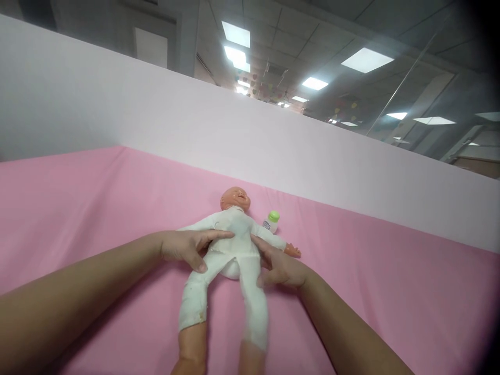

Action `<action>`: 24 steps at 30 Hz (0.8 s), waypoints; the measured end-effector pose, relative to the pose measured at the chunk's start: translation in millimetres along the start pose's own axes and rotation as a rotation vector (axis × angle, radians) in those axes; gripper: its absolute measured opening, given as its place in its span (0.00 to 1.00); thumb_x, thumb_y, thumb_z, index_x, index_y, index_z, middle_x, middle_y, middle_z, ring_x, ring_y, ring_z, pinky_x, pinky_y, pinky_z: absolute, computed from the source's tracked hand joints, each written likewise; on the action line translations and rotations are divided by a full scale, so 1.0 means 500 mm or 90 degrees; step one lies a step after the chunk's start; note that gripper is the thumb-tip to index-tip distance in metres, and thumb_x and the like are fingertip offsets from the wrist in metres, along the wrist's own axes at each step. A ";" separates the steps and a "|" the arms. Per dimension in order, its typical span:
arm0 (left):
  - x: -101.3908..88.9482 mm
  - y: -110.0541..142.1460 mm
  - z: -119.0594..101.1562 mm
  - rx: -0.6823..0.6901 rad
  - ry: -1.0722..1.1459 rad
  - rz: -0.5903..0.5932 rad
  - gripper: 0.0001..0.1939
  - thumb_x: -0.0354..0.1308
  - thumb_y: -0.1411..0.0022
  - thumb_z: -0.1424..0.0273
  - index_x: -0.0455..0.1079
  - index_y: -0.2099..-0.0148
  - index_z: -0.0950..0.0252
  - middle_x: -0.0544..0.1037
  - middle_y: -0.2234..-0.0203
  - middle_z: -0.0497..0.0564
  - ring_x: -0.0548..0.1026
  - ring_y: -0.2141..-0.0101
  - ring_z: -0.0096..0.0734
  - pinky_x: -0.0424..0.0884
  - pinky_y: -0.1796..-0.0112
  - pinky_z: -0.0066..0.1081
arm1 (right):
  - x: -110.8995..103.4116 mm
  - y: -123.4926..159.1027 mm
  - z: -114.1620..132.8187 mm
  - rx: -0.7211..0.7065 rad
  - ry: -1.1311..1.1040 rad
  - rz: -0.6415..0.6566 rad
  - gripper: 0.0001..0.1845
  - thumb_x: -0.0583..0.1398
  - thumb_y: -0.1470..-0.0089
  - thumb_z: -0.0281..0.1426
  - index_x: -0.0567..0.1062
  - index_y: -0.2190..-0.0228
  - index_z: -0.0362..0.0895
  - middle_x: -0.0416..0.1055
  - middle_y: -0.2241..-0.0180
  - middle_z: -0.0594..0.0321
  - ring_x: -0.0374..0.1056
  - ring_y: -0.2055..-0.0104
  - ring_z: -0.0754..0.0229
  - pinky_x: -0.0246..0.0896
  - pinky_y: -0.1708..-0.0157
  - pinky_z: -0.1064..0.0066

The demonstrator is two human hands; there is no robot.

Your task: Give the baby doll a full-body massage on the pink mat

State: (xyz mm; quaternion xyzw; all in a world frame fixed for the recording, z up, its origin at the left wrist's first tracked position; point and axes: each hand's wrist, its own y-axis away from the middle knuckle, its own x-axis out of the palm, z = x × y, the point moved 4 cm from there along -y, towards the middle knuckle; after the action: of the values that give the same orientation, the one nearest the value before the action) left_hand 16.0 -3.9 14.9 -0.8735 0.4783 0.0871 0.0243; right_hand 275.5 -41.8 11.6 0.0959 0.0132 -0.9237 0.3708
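Observation:
A baby doll in a white bodysuit lies on its back, its head away from me and its bare lower legs toward me. My left hand rests on the doll's left-hand side in the picture, fingers stretched across the waist and thumb apart at the hip. On the opposite side, my right hand touches the waist and upper thigh with thumb and fingers apart; some of its fingertips are hidden at the doll's side. Beside the doll's shoulder is a small clear bottle with a green cap.
A pink sheet with some creases covers the surface under the doll. Behind it rises a white wall panel, with glass and lit ceiling panels above.

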 end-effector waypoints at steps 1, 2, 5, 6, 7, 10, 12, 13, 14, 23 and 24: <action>0.003 0.001 -0.002 0.004 -0.066 -0.036 0.54 0.76 0.58 0.63 0.61 0.29 0.47 0.66 0.32 0.51 0.67 0.36 0.56 0.70 0.44 0.43 | 0.007 -0.001 0.005 -0.006 0.046 -0.030 0.65 0.76 0.58 0.37 0.48 0.28 0.52 0.59 0.32 0.52 0.59 0.32 0.43 0.55 0.34 0.48; 0.009 0.002 -0.004 0.002 -0.145 -0.079 0.55 0.76 0.58 0.61 0.60 0.28 0.48 0.67 0.32 0.53 0.68 0.37 0.57 0.70 0.44 0.43 | 0.017 -0.002 0.013 -0.017 0.091 -0.060 0.64 0.76 0.57 0.37 0.49 0.28 0.53 0.61 0.33 0.53 0.61 0.34 0.42 0.58 0.36 0.48; 0.039 0.013 -0.013 -0.051 -0.356 -0.195 0.53 0.72 0.51 0.51 0.56 0.26 0.50 0.68 0.34 0.59 0.74 0.42 0.61 0.72 0.46 0.44 | 0.052 -0.003 0.041 -0.063 0.172 -0.114 0.56 0.73 0.52 0.37 0.54 0.29 0.54 0.66 0.36 0.55 0.66 0.38 0.41 0.64 0.41 0.48; 0.050 0.017 -0.019 -0.072 -0.396 -0.210 0.53 0.70 0.49 0.48 0.54 0.25 0.50 0.68 0.34 0.60 0.75 0.43 0.61 0.72 0.48 0.44 | 0.061 -0.002 0.050 -0.069 0.179 -0.117 0.53 0.73 0.51 0.37 0.56 0.30 0.54 0.67 0.37 0.56 0.67 0.39 0.41 0.65 0.42 0.48; 0.060 0.023 -0.027 -0.085 -0.425 -0.215 0.53 0.69 0.48 0.47 0.54 0.25 0.50 0.70 0.36 0.61 0.76 0.44 0.62 0.72 0.48 0.45 | 0.067 -0.001 0.058 -0.071 0.186 -0.115 0.51 0.73 0.52 0.37 0.59 0.31 0.53 0.69 0.38 0.56 0.68 0.40 0.40 0.66 0.43 0.48; 0.071 0.044 -0.062 -0.082 -0.443 -0.181 0.51 0.71 0.51 0.48 0.60 0.27 0.51 0.79 0.45 0.59 0.77 0.47 0.60 0.72 0.51 0.42 | 0.069 0.012 0.073 -0.055 0.230 -0.097 0.47 0.75 0.56 0.39 0.67 0.36 0.53 0.73 0.43 0.57 0.70 0.43 0.39 0.67 0.46 0.49; 0.056 0.063 -0.085 -0.087 -0.413 -0.153 0.45 0.71 0.52 0.50 0.67 0.32 0.50 0.83 0.51 0.55 0.80 0.52 0.56 0.74 0.54 0.39 | 0.059 0.023 0.074 -0.045 0.264 -0.095 0.45 0.75 0.56 0.39 0.70 0.37 0.55 0.74 0.44 0.58 0.70 0.44 0.39 0.66 0.46 0.49; 0.043 0.072 -0.094 -0.101 -0.397 -0.153 0.40 0.70 0.50 0.51 0.71 0.35 0.49 0.84 0.54 0.53 0.81 0.55 0.54 0.74 0.56 0.37 | 0.051 0.027 0.070 -0.039 0.275 -0.103 0.43 0.75 0.56 0.40 0.71 0.38 0.55 0.75 0.45 0.58 0.71 0.45 0.39 0.66 0.46 0.50; 0.025 0.079 -0.100 -0.120 -0.387 -0.166 0.35 0.69 0.49 0.51 0.75 0.38 0.49 0.85 0.57 0.52 0.82 0.58 0.52 0.74 0.58 0.37 | 0.041 0.029 0.064 -0.034 0.279 -0.123 0.39 0.74 0.54 0.42 0.73 0.40 0.55 0.76 0.46 0.58 0.71 0.46 0.40 0.67 0.47 0.50; -0.176 -0.112 -0.068 0.025 -0.192 -0.773 0.34 0.66 0.47 0.49 0.75 0.42 0.62 0.73 0.40 0.63 0.70 0.40 0.61 0.63 0.41 0.47 | -0.090 -0.165 0.047 -0.110 0.164 -0.525 0.37 0.69 0.52 0.53 0.75 0.44 0.52 0.71 0.40 0.57 0.66 0.39 0.42 0.59 0.39 0.51; -0.183 -0.147 -0.053 0.029 -0.144 -0.794 0.35 0.63 0.44 0.48 0.72 0.40 0.64 0.71 0.38 0.66 0.67 0.38 0.63 0.61 0.40 0.49 | -0.105 -0.201 0.044 -0.105 0.085 -0.557 0.40 0.70 0.53 0.53 0.73 0.42 0.51 0.68 0.37 0.55 0.64 0.37 0.41 0.57 0.37 0.51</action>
State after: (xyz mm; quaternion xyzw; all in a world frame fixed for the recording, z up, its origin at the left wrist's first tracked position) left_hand 33.2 108.6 54.0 -0.9727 -0.1243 0.1383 0.1392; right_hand 239.8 64.6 38.5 0.1107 0.1503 -0.9812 -0.0499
